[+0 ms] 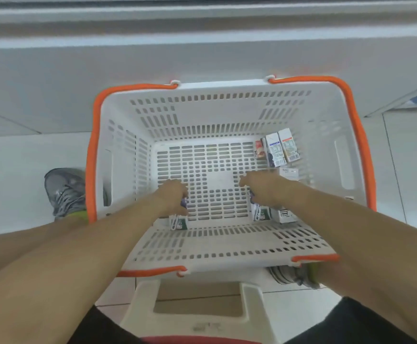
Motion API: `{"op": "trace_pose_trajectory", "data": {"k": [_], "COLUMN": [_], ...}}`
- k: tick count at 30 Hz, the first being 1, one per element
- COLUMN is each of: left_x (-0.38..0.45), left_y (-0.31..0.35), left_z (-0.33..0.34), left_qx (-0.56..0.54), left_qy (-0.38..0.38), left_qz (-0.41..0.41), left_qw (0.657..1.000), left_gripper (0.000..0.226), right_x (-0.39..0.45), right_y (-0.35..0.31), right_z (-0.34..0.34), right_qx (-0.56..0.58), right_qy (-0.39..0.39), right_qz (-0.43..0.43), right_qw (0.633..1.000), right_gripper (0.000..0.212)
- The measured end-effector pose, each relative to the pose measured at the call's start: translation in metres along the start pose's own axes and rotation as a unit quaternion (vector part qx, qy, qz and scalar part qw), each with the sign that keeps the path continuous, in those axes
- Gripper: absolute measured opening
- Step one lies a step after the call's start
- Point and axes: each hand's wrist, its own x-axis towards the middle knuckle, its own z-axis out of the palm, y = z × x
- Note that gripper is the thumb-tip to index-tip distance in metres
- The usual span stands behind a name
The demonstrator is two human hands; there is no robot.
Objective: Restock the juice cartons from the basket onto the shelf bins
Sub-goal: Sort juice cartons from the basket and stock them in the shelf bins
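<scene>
A white slotted basket point(227, 247) with orange handles stands on the floor below me. Both my hands reach down inside it. My left hand point(173, 194) grips a small juice carton point(178, 222) at the near left of the basket floor. My right hand point(264, 187) grips another small carton point(260, 213) at the near right, next to a white carton point(285, 214). Three cartons point(278, 148) lean together in the far right corner, and one more carton point(289, 173) lies just behind my right hand.
A white plastic stool point(200, 309) sits between my knees, just in front of the basket. My grey shoes point(65, 192) flank the basket on the tiled floor. A pale shelf base point(202, 53) runs across the top of the view.
</scene>
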Motion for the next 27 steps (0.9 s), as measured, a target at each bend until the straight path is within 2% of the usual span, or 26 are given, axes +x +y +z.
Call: {"op": "trace_pose_trajectory", "data": {"k": [1,3,7,9,11,13,16,19,21,22,23,25,27], "left_x": [0.001,0.0,-0.007,-0.012,-0.016,-0.021,-0.037,-0.053,-0.069,-0.079,-0.09,-0.119,-0.147], "left_y": [-0.001,-0.001,0.001,0.005,0.008,0.01,0.014,0.02,0.03,0.036,0.043,0.056,0.064], "left_z": [0.0,-0.004,-0.012,-0.019,-0.025,-0.032,-0.041,-0.053,-0.069,-0.08,-0.094,-0.128,-0.167], "left_qx": [-0.023,-0.091,-0.13,-0.161,-0.234,-0.372,-0.591,-0.705,-0.741,-0.746,-0.737,-0.678,-0.611], "left_qy": [0.004,0.007,0.01,0.046,0.091,0.075,-0.039,-0.082,-0.083,-0.081,-0.081,-0.076,-0.057], "left_qz": [0.003,-0.007,-0.026,-0.042,-0.082,-0.12,-0.128,-0.1,-0.062,-0.04,-0.016,0.032,0.066], "left_qw": [1.0,0.996,0.991,0.985,0.965,0.917,0.795,0.697,0.664,0.66,0.671,0.731,0.787], "left_gripper": [0.041,0.051,0.05,0.048,0.041,0.034,0.033,0.041,0.05,0.049,0.045,0.025,0.017], "right_x": [0.002,0.005,0.007,0.005,0.002,-0.003,-0.011,-0.026,-0.04,-0.05,-0.062,-0.091,-0.126], "right_y": [-0.001,-0.003,-0.009,-0.012,-0.017,-0.022,-0.025,-0.025,-0.022,-0.021,-0.021,-0.02,-0.024], "right_z": [0.001,0.006,0.01,0.011,0.014,0.013,0.009,0.001,-0.017,-0.035,-0.057,-0.111,-0.17], "right_qx": [-0.022,-0.068,-0.119,-0.125,-0.163,-0.214,-0.236,-0.212,-0.137,-0.074,-0.018,0.034,0.052], "right_qy": [-0.022,-0.057,-0.046,-0.052,-0.047,-0.042,-0.025,0.008,0.041,0.058,0.074,0.125,0.194], "right_qz": [0.005,0.016,0.026,0.031,0.035,0.038,0.028,0.026,0.042,0.05,0.058,0.059,0.055], "right_qw": [0.999,0.996,0.992,0.99,0.985,0.975,0.971,0.977,0.989,0.994,0.995,0.99,0.978], "right_gripper": [0.057,0.055,0.044,0.046,0.05,0.052,0.047,0.047,0.046,0.046,0.047,0.049,0.049]}}
